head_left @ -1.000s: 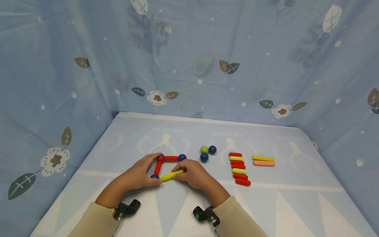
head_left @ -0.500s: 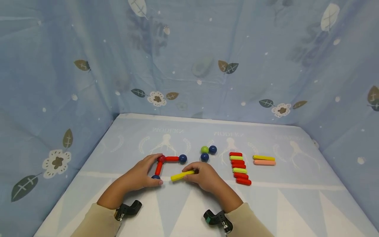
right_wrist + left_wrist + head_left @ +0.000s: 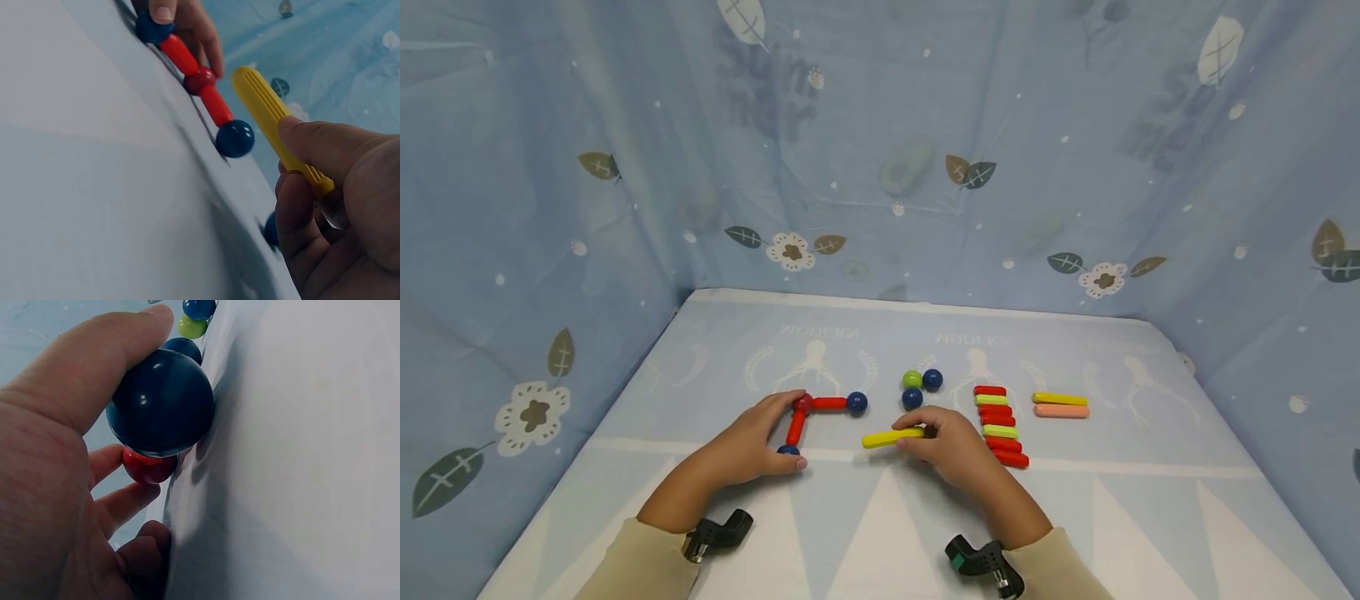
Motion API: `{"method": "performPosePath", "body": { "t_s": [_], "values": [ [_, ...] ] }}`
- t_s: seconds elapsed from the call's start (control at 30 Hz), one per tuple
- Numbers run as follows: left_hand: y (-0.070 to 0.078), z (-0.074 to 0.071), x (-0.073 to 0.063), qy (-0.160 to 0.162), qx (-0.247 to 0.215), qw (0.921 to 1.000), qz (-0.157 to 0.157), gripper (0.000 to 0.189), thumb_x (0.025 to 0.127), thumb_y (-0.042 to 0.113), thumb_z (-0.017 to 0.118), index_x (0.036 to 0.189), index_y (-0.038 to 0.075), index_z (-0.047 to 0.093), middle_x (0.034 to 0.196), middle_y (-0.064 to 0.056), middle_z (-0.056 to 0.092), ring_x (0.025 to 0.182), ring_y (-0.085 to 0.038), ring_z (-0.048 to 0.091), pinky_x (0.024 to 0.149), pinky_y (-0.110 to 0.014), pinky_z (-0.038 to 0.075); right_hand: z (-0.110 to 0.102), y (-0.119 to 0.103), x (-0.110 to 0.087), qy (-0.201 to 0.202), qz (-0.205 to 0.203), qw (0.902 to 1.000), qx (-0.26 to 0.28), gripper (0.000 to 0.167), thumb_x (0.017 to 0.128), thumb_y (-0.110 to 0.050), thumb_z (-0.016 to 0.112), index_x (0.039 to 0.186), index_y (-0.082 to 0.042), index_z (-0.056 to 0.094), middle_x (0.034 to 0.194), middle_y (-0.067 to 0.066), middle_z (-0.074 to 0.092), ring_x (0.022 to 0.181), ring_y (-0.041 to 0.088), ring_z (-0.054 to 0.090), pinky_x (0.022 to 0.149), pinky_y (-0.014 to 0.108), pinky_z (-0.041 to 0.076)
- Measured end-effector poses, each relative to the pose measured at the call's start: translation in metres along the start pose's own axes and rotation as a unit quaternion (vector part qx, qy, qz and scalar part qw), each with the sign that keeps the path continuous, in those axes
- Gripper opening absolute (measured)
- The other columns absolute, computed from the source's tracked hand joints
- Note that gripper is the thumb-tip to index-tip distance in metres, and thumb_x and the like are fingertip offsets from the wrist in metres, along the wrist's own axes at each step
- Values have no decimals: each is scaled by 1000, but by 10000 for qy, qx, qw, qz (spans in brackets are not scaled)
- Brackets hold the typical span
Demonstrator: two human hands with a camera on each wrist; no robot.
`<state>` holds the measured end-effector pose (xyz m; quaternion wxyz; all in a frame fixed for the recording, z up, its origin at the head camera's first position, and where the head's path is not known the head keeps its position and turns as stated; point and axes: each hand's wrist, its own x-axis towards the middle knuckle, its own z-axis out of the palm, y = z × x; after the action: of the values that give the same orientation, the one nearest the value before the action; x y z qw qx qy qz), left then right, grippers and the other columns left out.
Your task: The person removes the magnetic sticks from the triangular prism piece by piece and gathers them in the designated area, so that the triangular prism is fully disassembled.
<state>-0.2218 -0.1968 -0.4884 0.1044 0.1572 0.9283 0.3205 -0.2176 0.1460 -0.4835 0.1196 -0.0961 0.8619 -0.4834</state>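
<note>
My left hand (image 3: 741,446) grips an L-shaped piece of two red sticks (image 3: 829,404) joined by a red ball (image 3: 802,403). Blue balls cap both ends. In the left wrist view the thumb lies against the near blue ball (image 3: 161,403), while the fingers reach the red ball (image 3: 149,465). My right hand (image 3: 951,446) pinches a long yellow stick (image 3: 265,112) between thumb and fingers, to the right of the L-shaped piece. The stick is apart from the far-end blue ball (image 3: 235,139) in the right wrist view.
Behind the hands sit a green ball (image 3: 912,380) and two blue balls (image 3: 932,380). A column of short red and lime sticks (image 3: 996,421) lies right of my right hand. Further right are another yellow stick (image 3: 1060,399) and a salmon stick (image 3: 1062,411). Patterned curtains (image 3: 880,150) enclose the table.
My right hand has drawn the yellow stick rightward, away from the near blue ball of the L-shaped piece. The left hand keeps its hold in about the same place.
</note>
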Motion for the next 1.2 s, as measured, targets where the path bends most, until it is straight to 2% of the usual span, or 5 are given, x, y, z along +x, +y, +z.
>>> {"method": "performPosePath", "body": {
  "t_s": [0.27, 0.57, 0.73, 0.97, 1.2],
  "values": [
    [-1, 0, -1, 4, -44, 10000, 28, 107, 80, 51, 89, 165, 21, 31, 167, -13, 35, 152, -43, 34, 115, -71, 34, -25, 9, -11, 454, 283, 9984, 162, 20, 91, -21, 83, 109, -28, 80, 99, 1, 68, 80, 21, 61, 67, 28, 55],
    [-6, 1, -1, 3, -70, 10000, -55, 108, 79, 54, 89, 164, 23, 31, 168, -11, 34, 152, -43, 34, 114, -72, 34, -48, 18, -20, 839, 463, 9953, -115, 21, 93, -27, 81, 113, -32, 78, 93, 3, 68, 77, 20, 60, 61, 28, 50],
    [-5, 0, 0, -16, -118, 9999, -29, 108, 79, 53, 89, 164, 23, 31, 168, -11, 34, 152, -42, 34, 115, -72, 34, -60, 25, -25, 958, 620, 9935, 32, 22, 94, -26, 80, 116, -29, 77, 90, 7, 65, 72, 24, 58, 59, 29, 50],
    [-5, 0, 0, -18, -71, 10000, -44, 108, 79, 54, 88, 165, 24, 30, 168, -10, 33, 153, -42, 34, 115, -72, 33, -80, 39, -34, 1206, 781, 9894, -191, 33, 96, -34, 78, 126, -24, 73, 103, 6, 70, 91, 21, 64, 75, 30, 54],
    [-3, 0, 1, -8, -46, 10000, -60, 108, 79, 54, 88, 164, 23, 31, 168, -11, 34, 152, -43, 34, 115, -72, 33, -95, 50, -43, 1725, 884, 9803, -379, 38, 99, -36, 74, 134, -21, 69, 108, 8, 67, 91, 23, 60, 70, 25, 54]
  ]
}}
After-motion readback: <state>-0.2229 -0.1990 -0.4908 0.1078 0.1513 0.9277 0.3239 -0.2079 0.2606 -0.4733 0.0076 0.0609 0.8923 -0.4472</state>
